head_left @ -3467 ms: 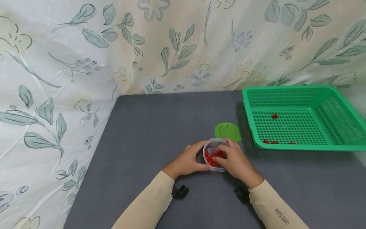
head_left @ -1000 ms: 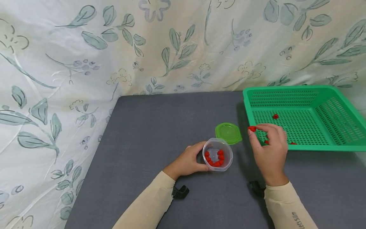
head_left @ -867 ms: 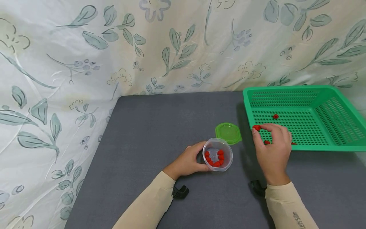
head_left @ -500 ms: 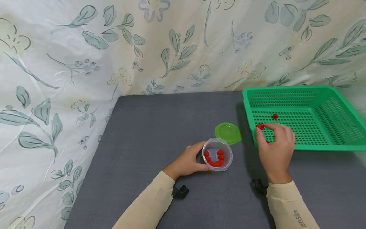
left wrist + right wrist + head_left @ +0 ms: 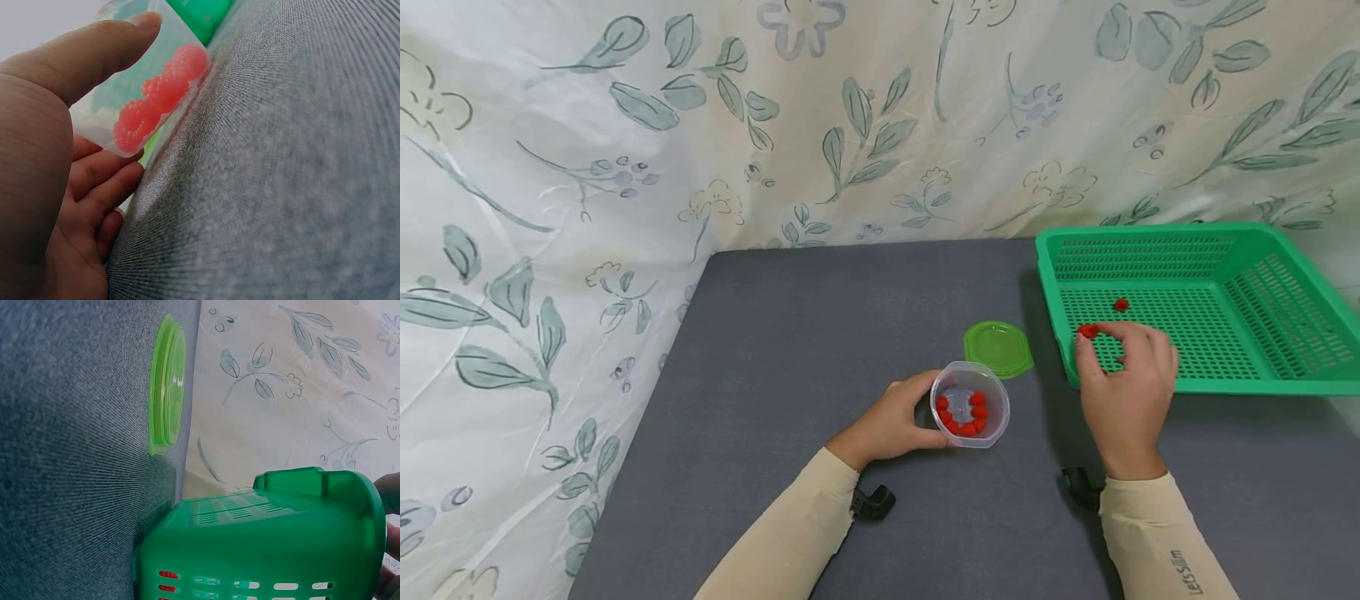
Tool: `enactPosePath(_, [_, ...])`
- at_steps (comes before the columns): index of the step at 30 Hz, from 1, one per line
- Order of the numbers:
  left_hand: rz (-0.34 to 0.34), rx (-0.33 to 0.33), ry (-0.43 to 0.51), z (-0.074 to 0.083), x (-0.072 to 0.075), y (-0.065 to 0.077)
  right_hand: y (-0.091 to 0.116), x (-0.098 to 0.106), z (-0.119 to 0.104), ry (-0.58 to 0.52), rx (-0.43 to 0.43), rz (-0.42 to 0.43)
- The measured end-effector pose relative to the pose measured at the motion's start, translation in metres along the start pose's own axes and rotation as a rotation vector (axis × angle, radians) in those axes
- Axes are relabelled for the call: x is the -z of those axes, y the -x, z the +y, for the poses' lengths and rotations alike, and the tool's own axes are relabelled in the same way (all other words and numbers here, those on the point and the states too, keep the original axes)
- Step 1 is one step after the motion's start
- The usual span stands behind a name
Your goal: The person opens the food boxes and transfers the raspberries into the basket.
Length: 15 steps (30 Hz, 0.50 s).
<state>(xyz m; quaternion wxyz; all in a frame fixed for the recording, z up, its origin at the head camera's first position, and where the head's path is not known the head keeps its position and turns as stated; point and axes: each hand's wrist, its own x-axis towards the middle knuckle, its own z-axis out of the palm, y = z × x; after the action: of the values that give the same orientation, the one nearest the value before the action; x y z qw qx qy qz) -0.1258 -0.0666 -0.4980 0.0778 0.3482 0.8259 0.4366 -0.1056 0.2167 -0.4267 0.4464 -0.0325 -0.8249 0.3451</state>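
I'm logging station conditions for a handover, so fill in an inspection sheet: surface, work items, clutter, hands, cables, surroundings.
Surface: grey, woven-looking tabletop.
Work items: clear tub, uncovered, with red berries inside; green lid lying on the tabletop just beyond it; green basket at the right with a loose berry on its floor and more red showing through its slots.
Clutter: nothing seen.
Hands: left hand holds the tub's side; right hand pinches a red berry at the basket's left end.
Cables: nothing plainly seen.
Surroundings: leaf-and-flower patterned sheet behind and to the left.
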Motion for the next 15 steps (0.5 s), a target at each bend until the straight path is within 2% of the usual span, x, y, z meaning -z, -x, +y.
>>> enactPosePath(7, [0.003, 0.002, -0.007, -0.0021, -0.0012, 0.0001, 0.0033, -0.0003, 0.0107, 0.004, -0.002, -0.036])
enactPosePath(15, [0.001, 0.011, -0.011, -0.0025, -0.0018, 0.0004, 0.0030, -0.0002, 0.0038, -0.032, 0.005, -0.025])
